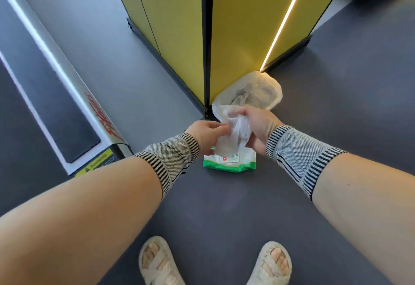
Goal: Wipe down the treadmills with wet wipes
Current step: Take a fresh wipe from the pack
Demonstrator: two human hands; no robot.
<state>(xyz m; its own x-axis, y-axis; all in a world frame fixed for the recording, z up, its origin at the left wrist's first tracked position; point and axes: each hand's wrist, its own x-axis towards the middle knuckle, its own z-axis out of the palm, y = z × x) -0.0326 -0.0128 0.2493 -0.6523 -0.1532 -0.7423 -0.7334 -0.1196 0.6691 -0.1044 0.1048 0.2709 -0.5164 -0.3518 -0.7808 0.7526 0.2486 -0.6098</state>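
Two hands, left hand and right hand, grip one wet wipe above one wipes pack; one plastic bag lies at twelve o'clock.

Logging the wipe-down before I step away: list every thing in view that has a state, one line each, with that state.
White wet wipe: crumpled, held in the air by both hands.
Left hand: pinches the wipe's left edge.
Right hand: grips the bunched wipe.
Green-and-white wet wipe pack: flat on the grey floor; opening hidden by the wipe.
Clear plastic bag: open-mouthed, slumped against the yellow panel's base.
Grey treadmill: untouched.
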